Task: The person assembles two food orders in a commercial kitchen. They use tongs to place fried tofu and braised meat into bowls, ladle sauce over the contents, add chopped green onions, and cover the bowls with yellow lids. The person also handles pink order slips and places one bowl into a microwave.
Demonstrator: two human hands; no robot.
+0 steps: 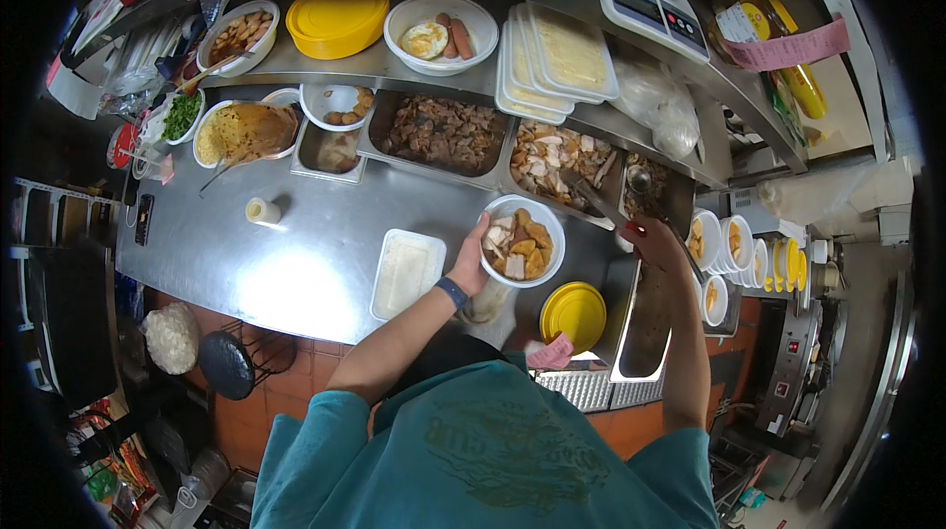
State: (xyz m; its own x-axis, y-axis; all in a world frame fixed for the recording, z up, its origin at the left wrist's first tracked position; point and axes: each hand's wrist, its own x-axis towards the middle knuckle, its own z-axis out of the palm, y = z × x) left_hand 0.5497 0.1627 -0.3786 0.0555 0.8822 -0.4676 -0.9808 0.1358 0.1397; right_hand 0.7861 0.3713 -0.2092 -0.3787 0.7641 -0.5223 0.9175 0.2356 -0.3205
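My left hand (471,268) grips the rim of a round white bowl (558,251) from its left side. Inside the bowl lie golden-brown chunks, perhaps potato, and pale sliced meat (514,267). My right hand (652,238) is closed around the handle end of long metal tongs (591,198). Their far end dips into a steel tray of chopped pale meat (552,157). Left of my left hand, a white rectangular container of rice (409,275) stands on the steel counter (212,263). A yellow round lid (573,316) lies just below the bowl.
Beyond the meat tray are a tray of dark shredded meat (443,133) and a ladle (639,179) in another tray. A shelf above holds rice containers (572,51), yellow lids (338,15) and a bowl with egg and sausages (428,39). White tubs (734,241) stand at right.
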